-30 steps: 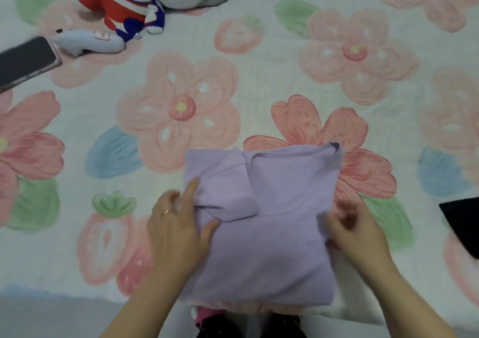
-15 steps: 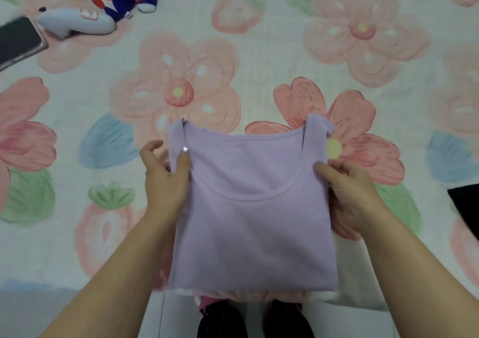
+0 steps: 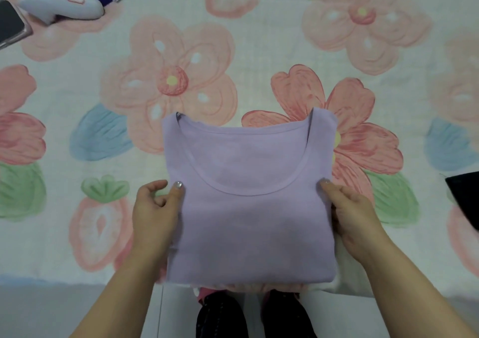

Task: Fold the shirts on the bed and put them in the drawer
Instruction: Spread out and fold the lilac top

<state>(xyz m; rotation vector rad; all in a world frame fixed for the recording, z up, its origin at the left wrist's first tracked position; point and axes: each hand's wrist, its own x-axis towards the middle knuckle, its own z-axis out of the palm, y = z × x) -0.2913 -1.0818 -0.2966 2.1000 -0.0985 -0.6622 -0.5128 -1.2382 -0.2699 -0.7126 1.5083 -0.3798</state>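
Phone [image 3: 11, 25] upper left, plush toy [image 3: 62, 9] up top, black fabric [image 3: 465, 197] far right: all cropped. Fingers of the right hand [image 3: 355, 213] vanish under the shirt [image 3: 248, 223].

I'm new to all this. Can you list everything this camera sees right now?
Folded lilac scoop-neck shirt: one, lilac, centre, near bed edge.
White floral bedspread: one, white with pink flowers, under everything.
Soft plush toy: one, red, blue and grey-white, top left.
Dark phone: one, black, left edge.
Black cloth: one, black, right edge.
Dark trousers: one pair, dark, bottom centre.
Left hand: one, grips shirt's left edge.
Right hand: one, grips shirt's right edge.
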